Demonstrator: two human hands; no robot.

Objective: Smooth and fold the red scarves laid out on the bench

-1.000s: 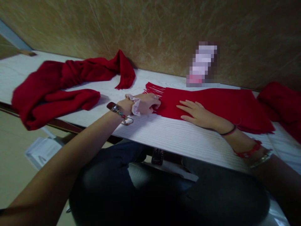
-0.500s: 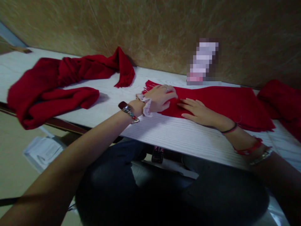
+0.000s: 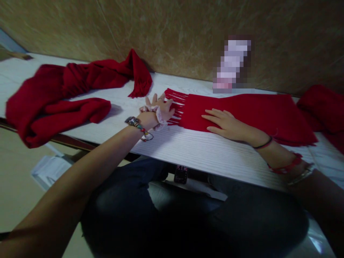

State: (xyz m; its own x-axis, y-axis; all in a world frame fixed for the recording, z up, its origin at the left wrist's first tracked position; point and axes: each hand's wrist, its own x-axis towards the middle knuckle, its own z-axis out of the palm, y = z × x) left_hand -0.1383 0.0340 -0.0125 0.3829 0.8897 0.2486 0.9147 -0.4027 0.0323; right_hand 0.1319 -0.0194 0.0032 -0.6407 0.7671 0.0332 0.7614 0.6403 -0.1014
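A folded red scarf point(image 3: 249, 111) lies flat along the white table point(image 3: 204, 154), its fringe point(image 3: 176, 104) pointing left. My right hand point(image 3: 225, 123) rests flat on the scarf's near edge, fingers stretched out and pointing left. My left hand point(image 3: 159, 107) sits at the fringe end with fingers spread and raised, touching the tassels. A pink scrunchie and bracelets ring the left wrist.
A crumpled red scarf point(image 3: 64, 93) sprawls over the table's left part and hangs over the near edge. More red cloth point(image 3: 322, 107) lies at the far right. A brown wall runs behind the table. My knees and a small dark object point(image 3: 180, 173) show under the table edge.
My left hand slid from on top of the scarf back left to the fringe and spread its fingers. The right hand stayed flat on the scarf.
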